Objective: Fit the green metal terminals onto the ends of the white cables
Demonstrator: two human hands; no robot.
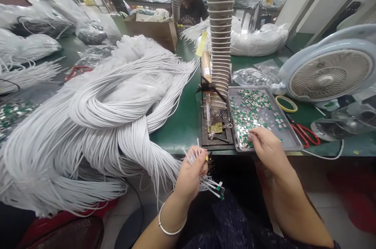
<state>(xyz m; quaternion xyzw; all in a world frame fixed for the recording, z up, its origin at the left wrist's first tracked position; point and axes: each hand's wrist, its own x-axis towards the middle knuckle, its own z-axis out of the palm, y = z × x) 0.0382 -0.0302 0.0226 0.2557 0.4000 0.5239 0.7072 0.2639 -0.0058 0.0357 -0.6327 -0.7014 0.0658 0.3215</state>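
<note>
My left hand [190,174] grips a small bundle of white wires [211,182] near the table's front edge. Their ends fan out, some tipped with small green-and-silver pieces. My right hand [266,147] reaches over a metal tray [293,139], with its fingertips pinched together at the scattered green-and-silver pieces [252,104]. Whether those fingers hold a piece is too small to tell. A huge loose mass of white wires [96,131] lies to the left of my left hand, spilling over the table edge. A silver bangle [172,221] circles my left wrist.
A dark metal jig [216,131] stands left of the tray, beneath a tall stack of ribbed cups [220,25]. Red-handled scissors [305,135] and a desk fan [330,74] are to the right. A co-worker [190,6] sits beyond a cardboard box [152,31].
</note>
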